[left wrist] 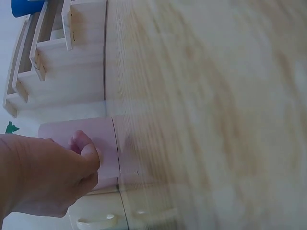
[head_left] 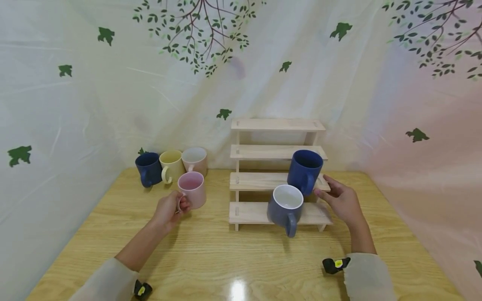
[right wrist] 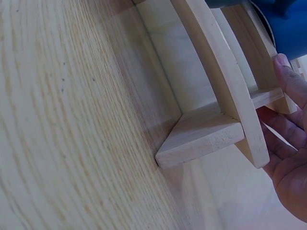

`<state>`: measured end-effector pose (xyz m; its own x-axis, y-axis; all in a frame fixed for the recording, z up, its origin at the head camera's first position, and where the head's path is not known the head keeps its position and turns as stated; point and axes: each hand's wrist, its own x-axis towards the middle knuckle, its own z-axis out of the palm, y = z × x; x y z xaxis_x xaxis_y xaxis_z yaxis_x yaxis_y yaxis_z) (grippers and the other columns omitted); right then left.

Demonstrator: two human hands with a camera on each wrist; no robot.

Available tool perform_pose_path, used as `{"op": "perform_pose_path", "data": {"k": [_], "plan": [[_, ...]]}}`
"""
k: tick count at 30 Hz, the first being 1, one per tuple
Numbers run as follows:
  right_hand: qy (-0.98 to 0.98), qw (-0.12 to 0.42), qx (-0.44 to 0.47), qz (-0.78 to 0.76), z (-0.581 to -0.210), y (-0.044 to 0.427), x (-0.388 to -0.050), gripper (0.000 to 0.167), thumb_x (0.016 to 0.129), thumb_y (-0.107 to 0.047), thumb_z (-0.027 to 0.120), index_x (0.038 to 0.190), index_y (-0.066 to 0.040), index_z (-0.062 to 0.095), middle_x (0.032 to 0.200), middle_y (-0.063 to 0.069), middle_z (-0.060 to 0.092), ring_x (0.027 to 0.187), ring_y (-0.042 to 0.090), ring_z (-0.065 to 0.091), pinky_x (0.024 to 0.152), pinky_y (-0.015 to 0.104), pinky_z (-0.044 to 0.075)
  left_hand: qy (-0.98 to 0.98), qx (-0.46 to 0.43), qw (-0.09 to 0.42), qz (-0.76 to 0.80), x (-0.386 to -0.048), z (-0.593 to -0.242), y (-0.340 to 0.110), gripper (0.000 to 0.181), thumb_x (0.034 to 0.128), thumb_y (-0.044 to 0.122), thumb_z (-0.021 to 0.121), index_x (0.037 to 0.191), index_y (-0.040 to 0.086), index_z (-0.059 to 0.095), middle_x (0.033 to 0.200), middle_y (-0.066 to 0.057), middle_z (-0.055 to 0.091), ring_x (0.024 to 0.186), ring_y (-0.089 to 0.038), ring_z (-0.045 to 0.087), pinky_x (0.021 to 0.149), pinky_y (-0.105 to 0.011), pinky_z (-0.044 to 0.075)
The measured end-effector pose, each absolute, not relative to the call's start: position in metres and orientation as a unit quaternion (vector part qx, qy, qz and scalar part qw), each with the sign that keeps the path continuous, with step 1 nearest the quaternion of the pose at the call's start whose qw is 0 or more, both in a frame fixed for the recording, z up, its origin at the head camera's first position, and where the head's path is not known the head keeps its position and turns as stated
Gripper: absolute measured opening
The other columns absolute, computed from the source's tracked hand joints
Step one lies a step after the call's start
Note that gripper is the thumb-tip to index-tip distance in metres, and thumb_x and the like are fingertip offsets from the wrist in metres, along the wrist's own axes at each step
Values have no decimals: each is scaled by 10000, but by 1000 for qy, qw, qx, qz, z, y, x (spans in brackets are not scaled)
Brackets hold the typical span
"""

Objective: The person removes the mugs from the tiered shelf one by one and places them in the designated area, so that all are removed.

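Observation:
My left hand (head_left: 169, 210) (left wrist: 53, 175) pinches the handle of an upright pink mug (head_left: 193, 193) (left wrist: 103, 139), in front of the other mugs at left; whether its base touches the table I cannot tell. Around the right end of the stand's second step from the bottom, my right hand (head_left: 343, 202) (right wrist: 292, 158) has its thumb and fingers. This wooden stand (head_left: 250, 181) (left wrist: 86, 72) (right wrist: 201, 139) has several steps. A dark blue mug (head_left: 304, 169) (right wrist: 292, 28) stands on that gripped step, close to the thumb. On the lowest step is a grey-blue mug (head_left: 282, 209), white inside.
Behind the pink mug, a navy mug (head_left: 149, 169), a yellow mug (head_left: 176, 167) and a pale pink mug (head_left: 199, 161) stand in a row at the back left of the wooden table (head_left: 211, 259). A leaf-printed curtain (head_left: 180, 100) hangs behind and at both sides.

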<state>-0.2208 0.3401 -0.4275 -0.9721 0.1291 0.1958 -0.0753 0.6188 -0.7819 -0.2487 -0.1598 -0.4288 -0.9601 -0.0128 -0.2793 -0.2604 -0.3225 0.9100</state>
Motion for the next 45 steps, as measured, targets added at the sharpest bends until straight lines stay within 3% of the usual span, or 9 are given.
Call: {"op": "perform_pose_path", "data": {"k": [8, 14, 22, 28, 36, 41, 45], "plan": [[-890, 121, -16, 439, -427, 339, -221, 825, 918, -544, 712, 1554, -99, 434, 1502, 208, 508, 1196, 411, 625, 969, 536, 533, 586, -112, 88, 797, -248, -427, -159, 240, 1042, 112, 394, 891, 1, 544, 750, -1, 563, 679, -87, 602, 746, -253, 584], [-888, 118, -20, 443, -428, 339, -220, 826, 915, -545, 715, 1558, -113, 429, 1523, 214, 480, 1218, 420, 611, 998, 557, 509, 691, -75, 87, 714, -246, -427, -165, 285, 1066, 161, 431, 995, -76, 574, 875, -75, 593, 824, -164, 615, 797, -288, 588], [-894, 130, -8, 429, -425, 340, -219, 787, 929, -498, 724, 1541, -84, 451, 1473, 231, 529, 1164, 408, 645, 915, 466, 572, 872, -8, -21, 488, -242, -419, -177, 349, 1045, 284, 515, 1164, -26, 622, 1100, -195, 641, 852, -248, 649, 696, -305, 554], [-894, 130, -5, 429, -424, 341, -219, 787, 927, -491, 729, 1539, -81, 452, 1452, 239, 547, 1156, 403, 647, 867, 324, 583, 885, 34, -113, 450, -248, -399, -170, 267, 1020, 190, 565, 1114, -44, 654, 1053, -204, 699, 910, -291, 677, 658, -260, 522], [-893, 120, -13, 434, -424, 340, -217, 802, 925, -514, 720, 1550, -97, 440, 1492, 230, 510, 1192, 417, 624, 978, 555, 526, 879, 89, -122, 453, -249, -385, -139, 235, 1020, 158, 598, 1146, -33, 653, 1079, -192, 684, 980, -324, 652, 860, -434, 543], [-891, 119, -8, 438, -424, 339, -218, 804, 926, -514, 717, 1553, -98, 434, 1508, 241, 484, 1206, 435, 613, 990, 576, 511, 863, 166, -138, 456, -246, -390, -114, 91, 970, 67, 643, 1000, -13, 675, 921, -115, 697, 836, -249, 665, 759, -359, 553], [-891, 120, -6, 438, -424, 339, -218, 802, 927, -512, 717, 1554, -99, 433, 1511, 243, 480, 1206, 434, 615, 989, 574, 512, 872, 183, -102, 442, -236, -392, -93, 80, 973, 111, 650, 974, 46, 696, 858, -29, 684, 784, -160, 622, 710, -304, 528]]}}
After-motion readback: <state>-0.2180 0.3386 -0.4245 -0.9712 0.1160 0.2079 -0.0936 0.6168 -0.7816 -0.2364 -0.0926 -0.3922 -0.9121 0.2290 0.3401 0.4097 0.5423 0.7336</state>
